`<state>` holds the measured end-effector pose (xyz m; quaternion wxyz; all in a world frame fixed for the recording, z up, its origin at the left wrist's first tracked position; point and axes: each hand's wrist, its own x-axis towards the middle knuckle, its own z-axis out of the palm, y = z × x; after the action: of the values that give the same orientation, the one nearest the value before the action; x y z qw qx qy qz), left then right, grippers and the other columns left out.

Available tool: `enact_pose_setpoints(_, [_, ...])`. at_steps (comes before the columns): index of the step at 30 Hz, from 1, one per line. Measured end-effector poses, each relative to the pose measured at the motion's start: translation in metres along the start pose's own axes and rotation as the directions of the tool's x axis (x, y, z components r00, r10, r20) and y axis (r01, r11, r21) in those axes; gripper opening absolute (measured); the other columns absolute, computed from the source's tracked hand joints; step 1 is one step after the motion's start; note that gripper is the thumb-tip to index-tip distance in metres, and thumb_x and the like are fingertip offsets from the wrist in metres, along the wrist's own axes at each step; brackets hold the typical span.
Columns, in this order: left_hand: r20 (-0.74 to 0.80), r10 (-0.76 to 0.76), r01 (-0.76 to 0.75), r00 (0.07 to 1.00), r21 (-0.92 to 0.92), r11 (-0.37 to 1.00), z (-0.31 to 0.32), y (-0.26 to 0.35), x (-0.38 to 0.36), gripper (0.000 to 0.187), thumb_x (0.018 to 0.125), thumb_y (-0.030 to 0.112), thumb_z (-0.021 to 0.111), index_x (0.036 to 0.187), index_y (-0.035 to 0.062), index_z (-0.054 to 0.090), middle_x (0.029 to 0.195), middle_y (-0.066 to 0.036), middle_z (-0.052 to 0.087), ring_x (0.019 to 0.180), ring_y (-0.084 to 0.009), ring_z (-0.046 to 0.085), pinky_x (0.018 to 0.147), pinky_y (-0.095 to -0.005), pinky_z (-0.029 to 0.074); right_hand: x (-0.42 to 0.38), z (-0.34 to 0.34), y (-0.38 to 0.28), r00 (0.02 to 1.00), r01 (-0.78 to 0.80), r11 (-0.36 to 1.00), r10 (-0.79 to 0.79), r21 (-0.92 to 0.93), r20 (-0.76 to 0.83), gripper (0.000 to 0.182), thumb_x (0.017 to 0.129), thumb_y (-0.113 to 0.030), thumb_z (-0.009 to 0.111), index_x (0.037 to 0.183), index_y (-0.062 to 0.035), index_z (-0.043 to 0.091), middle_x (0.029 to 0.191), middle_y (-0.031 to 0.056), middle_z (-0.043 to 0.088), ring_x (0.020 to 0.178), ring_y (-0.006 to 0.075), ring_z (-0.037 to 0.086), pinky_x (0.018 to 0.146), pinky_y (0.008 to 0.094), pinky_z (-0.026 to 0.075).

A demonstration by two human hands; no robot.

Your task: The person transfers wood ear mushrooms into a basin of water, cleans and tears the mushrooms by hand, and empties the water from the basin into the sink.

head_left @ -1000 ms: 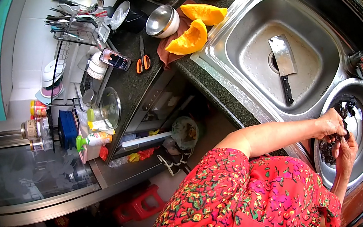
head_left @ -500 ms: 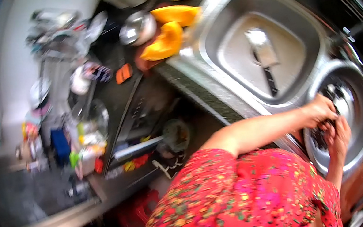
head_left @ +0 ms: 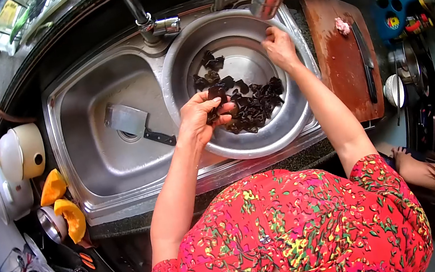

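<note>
Basically, dark crinkled pieces [head_left: 258, 104], wood-ear fungus by the look, in a metal basin [head_left: 258, 143]. Step in hand, my read: working through them by hand, a bit at a time. Next move calls for a light pinch, left fingers kept over the basin; pieces look limp, could slip. Left hand [head_left: 204, 116]: fingers curled round a few pieces, above the basin's near-left side. Right hand [head_left: 278, 46]: fingers bent, by the far-right inner side; can't tell if it holds or touches anything. Main pile sits between the two, right of the left hand and nearer the body than the right. Smaller clump just beyond the left hand. Further out: sink [head_left: 119, 160] left of the left hand, cleaver [head_left: 127, 120] lying in it. Cutting board [head_left: 341, 71] right of the right hand, with a knife [head_left: 367, 61] and small pink lump [head_left: 342, 26] on it. Pumpkin wedges [head_left: 74, 220] well left of both hands.
</note>
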<state>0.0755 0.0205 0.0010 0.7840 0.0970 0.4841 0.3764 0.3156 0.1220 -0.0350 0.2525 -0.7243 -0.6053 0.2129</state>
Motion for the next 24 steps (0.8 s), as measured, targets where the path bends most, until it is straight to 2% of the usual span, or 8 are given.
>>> enact_pose_setpoints(2, [-0.062,-0.028,0.031,0.998,0.054,0.998,0.001,-0.006,0.016,0.018,0.079,-0.002,0.051,0.096,0.0012,0.052,0.085,-0.013,0.060,0.068,-0.0215,0.063,0.047,-0.0300,0.053,-0.003,0.019,-0.004,0.999,-0.039,0.982,0.043,-0.183,0.019,0.032,0.071,-0.005,0.047,0.102,-0.0008,0.056,0.084,0.0197,0.061,0.080,0.0229,0.062,0.069,0.0332,0.049])
enact_pose_setpoints(3, [-0.129,-0.044,0.057,0.991,0.098,0.993,0.003,-0.006,0.022,0.018,0.078,-0.002,0.051,0.096,0.0015,0.052,0.084,-0.013,0.060,0.066,-0.0212,0.062,0.046,-0.0309,0.052,-0.006,0.022,-0.002,0.827,-0.266,0.954,0.151,0.141,0.541,0.028,0.073,-0.006,0.050,0.100,0.0021,0.055,0.081,0.0195,0.062,0.072,0.0235,0.063,0.063,0.0331,0.052])
enact_pose_setpoints(5, [-0.167,-0.047,0.069,0.985,0.122,0.990,0.008,-0.006,0.026,0.018,0.078,-0.003,0.050,0.095,0.0016,0.053,0.083,-0.012,0.060,0.065,-0.0206,0.062,0.046,-0.0313,0.052,-0.039,0.011,-0.044,0.639,-0.595,0.612,-0.032,0.521,0.768,0.023,0.080,-0.010,0.053,0.093,0.0084,0.054,0.081,0.0190,0.061,0.066,0.0226,0.063,0.056,0.0273,0.052])
enact_pose_setpoints(8, [-0.186,-0.068,0.091,0.980,0.118,0.989,0.005,-0.004,0.031,0.012,0.078,0.000,0.053,0.090,0.0018,0.055,0.077,-0.010,0.059,0.058,-0.0172,0.060,0.043,-0.0296,0.049,-0.051,0.004,-0.076,0.591,-0.427,0.742,-0.203,0.516,0.781,0.022,0.080,-0.012,0.052,0.094,0.0044,0.055,0.083,0.0180,0.062,0.072,0.0241,0.063,0.063,0.0325,0.051])
enact_pose_setpoints(11, [-0.073,-0.094,0.105,0.993,0.172,0.979,0.001,-0.008,0.029,0.004,0.082,0.009,0.055,0.083,0.0048,0.053,0.067,-0.006,0.054,0.053,-0.0139,0.050,0.044,-0.0265,0.041,-0.026,0.042,-0.060,0.920,0.298,0.950,-0.311,0.089,0.238,0.034,0.069,-0.019,0.062,0.096,0.0002,0.055,0.085,0.0166,0.060,0.078,0.0316,0.059,0.070,0.0377,0.047])
enact_pose_setpoints(16, [-0.027,-0.102,0.104,0.994,0.125,0.987,0.004,-0.004,0.011,0.016,0.083,0.019,0.057,0.075,0.0066,0.050,0.063,-0.005,0.052,0.050,-0.0133,0.046,0.042,-0.0260,0.037,-0.029,0.085,-0.048,0.756,0.636,0.759,-0.575,-0.142,0.311,0.029,0.068,-0.019,0.062,0.089,-0.0032,0.052,0.090,0.0162,0.053,0.085,0.0345,0.053,0.071,0.0437,0.044])
enact_pose_setpoints(22, [0.032,-0.049,0.049,0.998,0.011,0.999,-0.003,0.007,-0.007,0.029,0.082,0.031,0.057,0.068,0.0068,0.048,0.058,-0.007,0.054,0.044,-0.0134,0.048,0.036,-0.0252,0.037,-0.017,0.061,-0.021,0.932,0.351,0.882,-0.363,-0.316,0.021,0.015,0.069,-0.005,0.047,0.084,-0.0016,0.050,0.083,0.0196,0.054,0.075,0.0372,0.056,0.068,0.0448,0.046])
enact_pose_setpoints(24, [0.045,-0.044,0.044,0.998,0.005,0.999,-0.003,0.004,-0.005,0.027,0.081,0.028,0.059,0.068,0.0069,0.048,0.059,-0.007,0.054,0.044,-0.0132,0.049,0.036,-0.0248,0.038,-0.024,0.058,-0.011,0.873,0.488,0.781,-0.429,-0.390,0.232,0.016,0.070,-0.004,0.046,0.086,-0.0009,0.049,0.086,0.0207,0.052,0.073,0.0382,0.056,0.069,0.0455,0.045])
